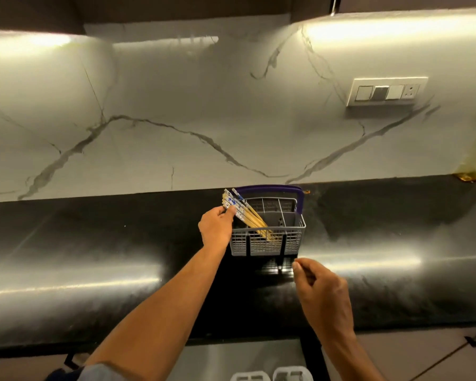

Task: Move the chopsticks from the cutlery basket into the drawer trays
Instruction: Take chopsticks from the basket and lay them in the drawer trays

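Left hand [217, 225] pinches the chopsticks [241, 211] near their patterned tops; right hand [320, 291] loosely curled, empty. Sticks likely light, stiff, slippery; bunch them.

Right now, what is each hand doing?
Left hand: holding the chopsticks in the basket.
Right hand: fingers loosely curled, holding nothing.

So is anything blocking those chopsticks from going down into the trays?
Nothing visible. The left hand already grips the chopsticks leaning out of the cutlery basket. Only the black countertop edge lies between them and the white trays below.
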